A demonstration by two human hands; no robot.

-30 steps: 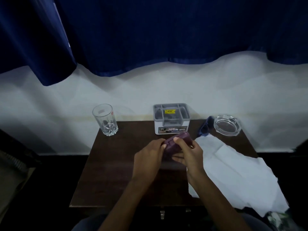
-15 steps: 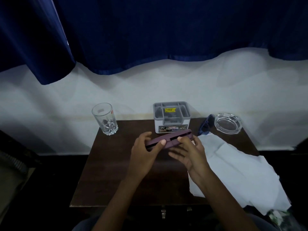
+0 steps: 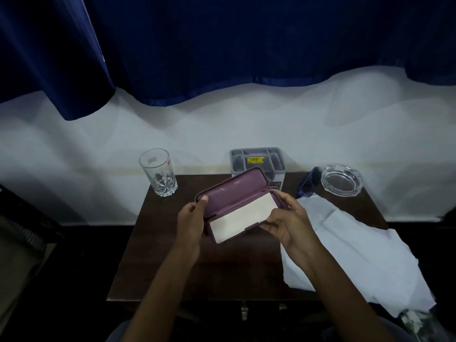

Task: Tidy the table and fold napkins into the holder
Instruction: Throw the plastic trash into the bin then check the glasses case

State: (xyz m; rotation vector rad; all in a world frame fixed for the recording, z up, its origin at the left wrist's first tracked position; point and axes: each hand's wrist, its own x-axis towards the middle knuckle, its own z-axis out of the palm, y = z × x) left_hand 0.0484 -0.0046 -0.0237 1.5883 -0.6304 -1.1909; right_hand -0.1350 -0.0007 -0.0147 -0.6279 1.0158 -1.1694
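Sunglasses point(image 3: 308, 185) lie at the back of the table point(image 3: 158, 255), just right of your right hand point(image 3: 287, 222), nearer it than your left hand point(image 3: 191, 222). You grasp the open purple case point(image 3: 232, 196) at both ends, above the table; its long axis slants from near-left to far-right, lid tipped away. Gray holder point(image 3: 257, 160) stands behind it; white napkins point(image 3: 357, 253) sprawl right.
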